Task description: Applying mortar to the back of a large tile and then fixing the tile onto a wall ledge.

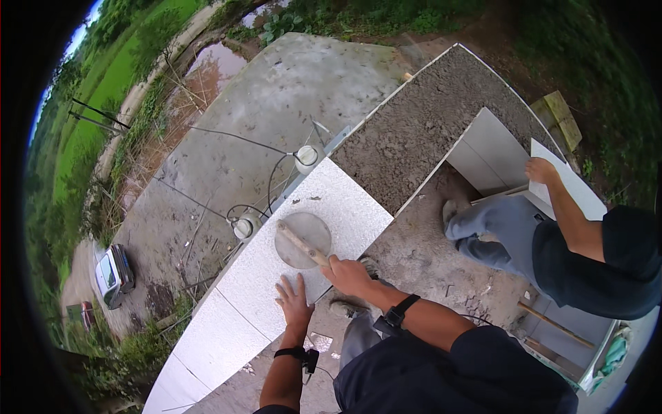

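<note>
A round, flat grey tool with a wooden handle (303, 246) lies over a large white speckled tile (352, 200). My right hand (348, 276) is closed around the near end of that handle. With fingers spread, my left hand (295, 303) rests at the near edge of the tile surface, just left of the tool. It holds nothing. More white tiles (227, 324) run down to the lower left with thin joints between them. Beyond the tile's far right edge lies a bed of rough grey mortar (420, 117).
At right, a co-worker's hand (541, 170) holds a white panel (565, 179). Two white round fixtures (306, 157) with cables stand along the far tile edge, which drops to a concrete yard (276, 96). A parked car (114, 276) is lower left. A wooden stick (555, 323) lies lower right.
</note>
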Action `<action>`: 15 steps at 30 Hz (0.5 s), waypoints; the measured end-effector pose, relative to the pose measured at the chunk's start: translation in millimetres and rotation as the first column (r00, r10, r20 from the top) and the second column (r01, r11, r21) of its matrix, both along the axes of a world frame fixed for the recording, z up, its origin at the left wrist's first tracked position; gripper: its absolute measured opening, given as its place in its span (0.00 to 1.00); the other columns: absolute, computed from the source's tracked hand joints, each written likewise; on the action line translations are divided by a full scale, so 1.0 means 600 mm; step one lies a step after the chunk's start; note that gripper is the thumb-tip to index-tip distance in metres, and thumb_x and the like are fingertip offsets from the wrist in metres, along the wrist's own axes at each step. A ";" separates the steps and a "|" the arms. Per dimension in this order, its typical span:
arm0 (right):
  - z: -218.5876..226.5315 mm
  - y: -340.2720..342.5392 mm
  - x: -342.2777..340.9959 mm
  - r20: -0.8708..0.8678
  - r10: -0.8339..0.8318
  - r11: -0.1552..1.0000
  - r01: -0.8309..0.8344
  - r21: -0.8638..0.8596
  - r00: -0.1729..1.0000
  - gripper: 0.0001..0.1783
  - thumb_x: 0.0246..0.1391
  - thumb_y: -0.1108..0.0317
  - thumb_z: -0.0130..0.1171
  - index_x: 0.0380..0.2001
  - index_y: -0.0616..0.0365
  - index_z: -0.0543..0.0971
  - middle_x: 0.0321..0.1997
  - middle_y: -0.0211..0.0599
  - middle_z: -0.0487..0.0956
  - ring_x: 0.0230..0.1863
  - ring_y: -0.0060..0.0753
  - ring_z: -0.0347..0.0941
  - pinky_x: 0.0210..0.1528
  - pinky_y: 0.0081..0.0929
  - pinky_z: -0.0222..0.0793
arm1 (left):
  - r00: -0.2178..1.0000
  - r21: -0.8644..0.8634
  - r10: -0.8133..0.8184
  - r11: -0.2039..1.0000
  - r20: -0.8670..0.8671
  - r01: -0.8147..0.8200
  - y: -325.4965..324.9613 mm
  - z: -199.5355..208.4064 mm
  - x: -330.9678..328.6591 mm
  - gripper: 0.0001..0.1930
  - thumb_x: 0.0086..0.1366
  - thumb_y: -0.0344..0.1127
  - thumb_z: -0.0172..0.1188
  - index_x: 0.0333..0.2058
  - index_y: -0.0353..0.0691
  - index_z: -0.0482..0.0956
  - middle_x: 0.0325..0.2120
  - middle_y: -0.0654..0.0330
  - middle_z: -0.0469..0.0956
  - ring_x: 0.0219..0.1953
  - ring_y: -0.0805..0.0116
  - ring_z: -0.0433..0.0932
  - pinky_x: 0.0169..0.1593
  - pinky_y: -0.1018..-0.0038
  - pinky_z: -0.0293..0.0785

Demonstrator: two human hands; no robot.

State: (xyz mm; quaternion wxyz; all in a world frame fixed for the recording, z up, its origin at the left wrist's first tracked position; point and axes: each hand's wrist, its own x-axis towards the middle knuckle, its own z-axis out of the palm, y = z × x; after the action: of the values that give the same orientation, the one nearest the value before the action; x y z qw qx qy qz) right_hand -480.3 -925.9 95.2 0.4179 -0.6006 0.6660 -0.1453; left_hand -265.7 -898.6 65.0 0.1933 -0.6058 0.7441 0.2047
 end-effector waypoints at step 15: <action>0.003 0.021 -0.004 -0.009 -0.036 0.999 0.036 -0.020 0.999 0.23 0.62 0.50 0.49 0.36 0.65 0.70 0.21 0.56 0.77 0.25 0.60 0.76 0.29 0.54 0.69 | 0.997 -0.085 -0.063 0.995 -0.038 0.060 0.002 -0.011 0.002 0.59 0.41 0.39 0.77 0.69 0.53 0.48 0.68 0.35 0.40 0.66 0.25 0.47 0.56 0.34 0.63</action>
State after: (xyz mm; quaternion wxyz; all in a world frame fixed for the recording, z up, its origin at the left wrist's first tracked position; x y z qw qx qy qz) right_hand -482.6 -913.5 96.7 0.4060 -0.5935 0.6771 -0.1565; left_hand -264.2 -897.3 58.4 0.1586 -0.5860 0.7741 0.1795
